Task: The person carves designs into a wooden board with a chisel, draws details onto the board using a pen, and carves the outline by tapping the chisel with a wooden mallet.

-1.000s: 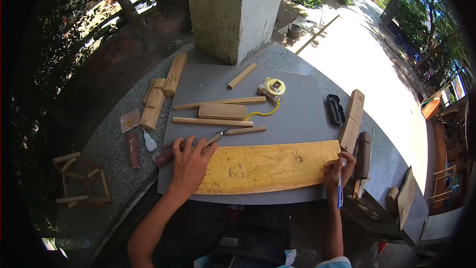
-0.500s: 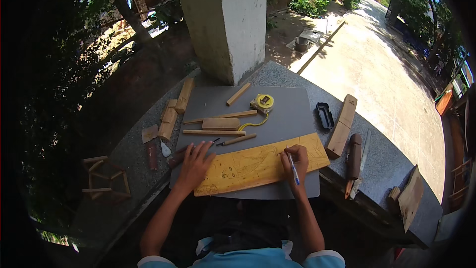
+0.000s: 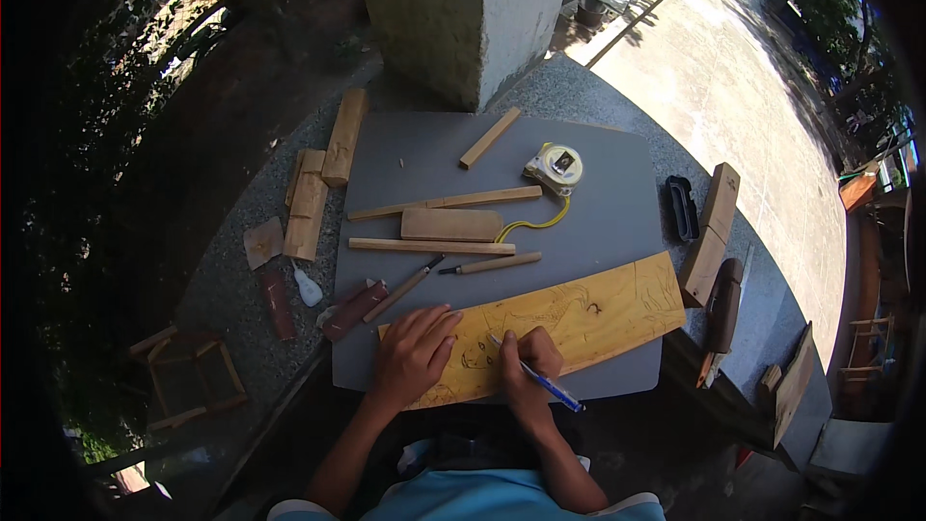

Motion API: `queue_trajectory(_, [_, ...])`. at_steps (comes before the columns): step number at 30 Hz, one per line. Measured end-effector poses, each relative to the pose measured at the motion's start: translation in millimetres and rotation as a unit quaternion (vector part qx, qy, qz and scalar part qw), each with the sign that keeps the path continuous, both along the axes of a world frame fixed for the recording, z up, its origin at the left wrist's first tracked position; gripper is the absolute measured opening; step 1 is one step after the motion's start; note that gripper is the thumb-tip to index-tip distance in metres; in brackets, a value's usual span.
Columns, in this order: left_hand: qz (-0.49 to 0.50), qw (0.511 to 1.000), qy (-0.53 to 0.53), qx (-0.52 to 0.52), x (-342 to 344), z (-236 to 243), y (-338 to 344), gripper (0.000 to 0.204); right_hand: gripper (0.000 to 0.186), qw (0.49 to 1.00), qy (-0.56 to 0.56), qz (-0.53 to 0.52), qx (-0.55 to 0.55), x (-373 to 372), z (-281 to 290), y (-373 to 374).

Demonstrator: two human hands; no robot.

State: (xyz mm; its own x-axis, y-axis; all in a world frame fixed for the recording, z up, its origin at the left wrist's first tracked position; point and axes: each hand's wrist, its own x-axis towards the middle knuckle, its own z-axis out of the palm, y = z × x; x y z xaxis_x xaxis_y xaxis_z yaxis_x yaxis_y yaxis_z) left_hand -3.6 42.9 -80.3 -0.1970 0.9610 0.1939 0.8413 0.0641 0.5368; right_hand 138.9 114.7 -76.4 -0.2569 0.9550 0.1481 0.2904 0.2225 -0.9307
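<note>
A long yellow wooden board (image 3: 617, 309) with a pencilled figure of a face and scaly body lies tilted on a grey mat (image 3: 598, 232). My left hand (image 3: 422, 352) lies open on the board's left end, fingers resting on its surface. My right hand (image 3: 529, 376) grips a blue and white pen (image 3: 555, 391), its tip at the drawing beside the face. Just above the board are two carving tools (image 3: 490, 262) (image 3: 403, 291) and a dark reddish roll (image 3: 352, 311).
A tape measure (image 3: 558, 166), wooden sticks (image 3: 444, 203) and a block (image 3: 449, 225) lie farther back. Wood pieces (image 3: 306, 203), a white bottle (image 3: 307, 285) and a wooden frame (image 3: 188, 376) are left; a black case (image 3: 682, 207) and tools (image 3: 721, 309) right. A concrete pillar (image 3: 424, 19) stands behind.
My right hand has moved left with the pen, from the board's right end to near the face. The board's right end has swung away from me. My left hand sits lower and farther right.
</note>
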Motion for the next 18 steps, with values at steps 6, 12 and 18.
queue_trajectory(6, [-0.004, 1.000, -0.026, -0.002, -5.5, -2.6, 2.7, 0.030, 0.025, 0.998, -0.063, -0.009, 0.026, -4.6, -2.9, -7.4])
queue_trajectory(12, [0.003, 0.999, -0.050, 0.004, -7.4, -1.3, 4.3, 0.031, 0.022, 0.995, -0.068, 0.032, 0.065, -4.4, -4.6, -10.3])
queue_trajectory(18, [0.005, 0.999, -0.042, 0.006, -7.0, -0.5, 4.7, 0.030, 0.025, 0.994, -0.074, 0.037, 0.076, -4.3, -5.9, -10.7])
